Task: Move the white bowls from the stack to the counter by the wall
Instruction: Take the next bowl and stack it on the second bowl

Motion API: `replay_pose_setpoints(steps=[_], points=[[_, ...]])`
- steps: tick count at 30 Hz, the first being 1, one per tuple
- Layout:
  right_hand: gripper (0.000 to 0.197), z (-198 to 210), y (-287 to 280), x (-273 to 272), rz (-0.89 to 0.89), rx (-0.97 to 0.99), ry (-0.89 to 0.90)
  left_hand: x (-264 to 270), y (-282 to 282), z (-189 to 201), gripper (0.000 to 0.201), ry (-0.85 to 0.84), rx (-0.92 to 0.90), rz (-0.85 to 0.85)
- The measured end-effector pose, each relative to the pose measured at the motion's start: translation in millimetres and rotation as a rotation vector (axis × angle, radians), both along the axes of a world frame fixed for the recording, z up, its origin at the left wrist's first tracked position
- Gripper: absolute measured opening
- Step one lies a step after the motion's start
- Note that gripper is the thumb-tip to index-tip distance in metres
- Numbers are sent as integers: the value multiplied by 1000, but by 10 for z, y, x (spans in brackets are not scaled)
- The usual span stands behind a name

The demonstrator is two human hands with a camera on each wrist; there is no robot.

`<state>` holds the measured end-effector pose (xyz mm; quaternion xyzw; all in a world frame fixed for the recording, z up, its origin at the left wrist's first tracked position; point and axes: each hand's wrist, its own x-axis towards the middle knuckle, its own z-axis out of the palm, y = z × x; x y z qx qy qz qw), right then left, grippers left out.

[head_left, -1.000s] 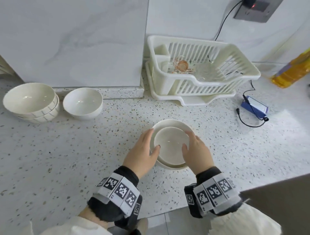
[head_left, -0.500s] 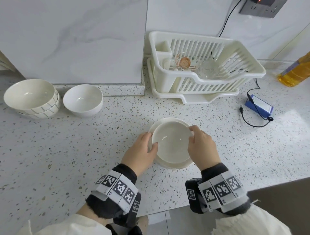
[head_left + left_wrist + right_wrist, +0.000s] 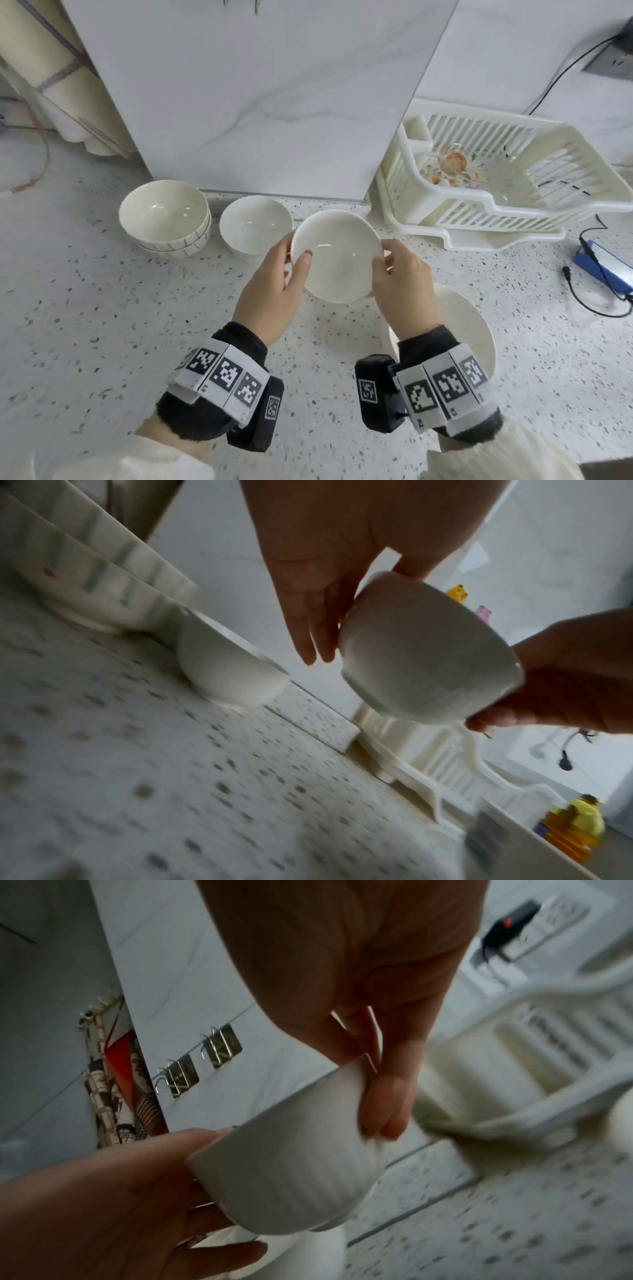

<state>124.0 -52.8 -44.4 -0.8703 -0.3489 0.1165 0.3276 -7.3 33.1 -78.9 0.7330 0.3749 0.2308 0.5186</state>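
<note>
Both hands hold one small white bowl [image 3: 337,255] in the air above the counter, close to the wall panel. My left hand [image 3: 294,251] grips its left rim, thumb inside, fingers [image 3: 308,631] down the outer wall. My right hand [image 3: 385,255] pinches the right rim, its fingers [image 3: 383,1102] on the outside. From below, the held bowl [image 3: 428,656] [image 3: 284,1172] hangs clear of the counter. Another white bowl [image 3: 255,224] [image 3: 229,669] stands by the wall just left of it. A wider white bowl [image 3: 462,329] stays on the counter under my right wrist.
Two stacked striped bowls [image 3: 164,219] sit at the wall on the left. A white dish rack [image 3: 513,192] with glassware stands at the right. A blue device [image 3: 603,263] with a black cable lies beyond it. The counter's front edge is close behind my wrists.
The small bowl has been lifted off the wider bowl and carried forward and left toward the wall, both hands still holding it. The wider bowl stays where it was.
</note>
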Motion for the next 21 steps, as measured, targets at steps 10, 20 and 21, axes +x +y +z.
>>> replay_pose_setpoints(steps=[10,20,21], points=[[31,-183,1138,-321,35,-49,199,-366,776,-295,64,-5,-75,77],[31,-322,1347,-330,15,-146,226,-300,911,-388,47,-95,-229,81],[31,-342,1356,-331,12,-149,232,-301,918,-395,48,-85,-242,82]])
